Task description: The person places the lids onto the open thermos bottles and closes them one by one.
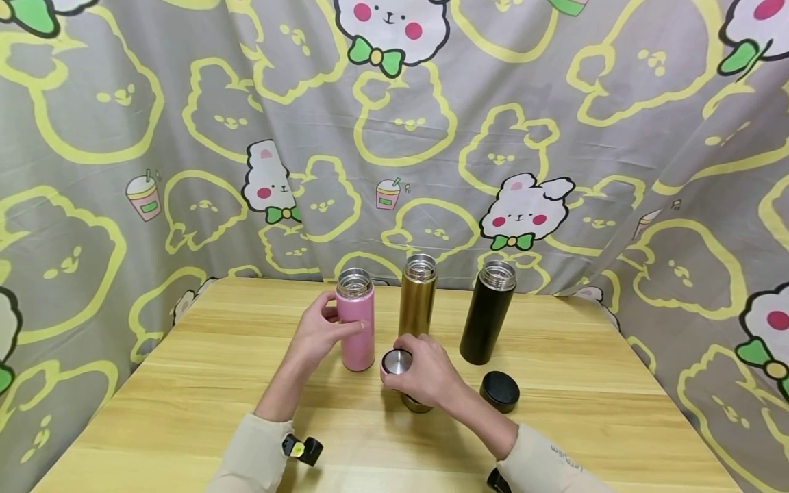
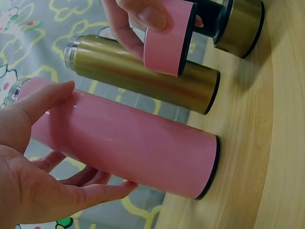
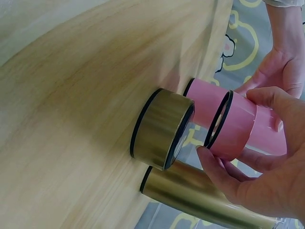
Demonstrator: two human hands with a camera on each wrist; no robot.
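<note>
My left hand [image 1: 316,331] grips the upper part of a pink thermos bottle [image 1: 357,342], thumb on the near side and fingers round the other. The bottle stands upright without its lid, its steel neck bare. My right hand [image 1: 428,370] holds the pink thermos lid [image 3: 236,125] between thumb and fingers, raised above the table. The lid's silver top [image 1: 397,361] faces up in the head view. Below and beside it sits a gold lid [image 3: 162,129] on the table, mostly hidden by my right hand in the head view.
A gold thermos bottle [image 1: 417,301] and a black one [image 1: 487,315] stand lidless toward the back of the wooden table [image 1: 203,383]. The black lid [image 1: 500,392] lies in front of the black bottle. A patterned curtain [image 1: 320,137] hangs behind the table.
</note>
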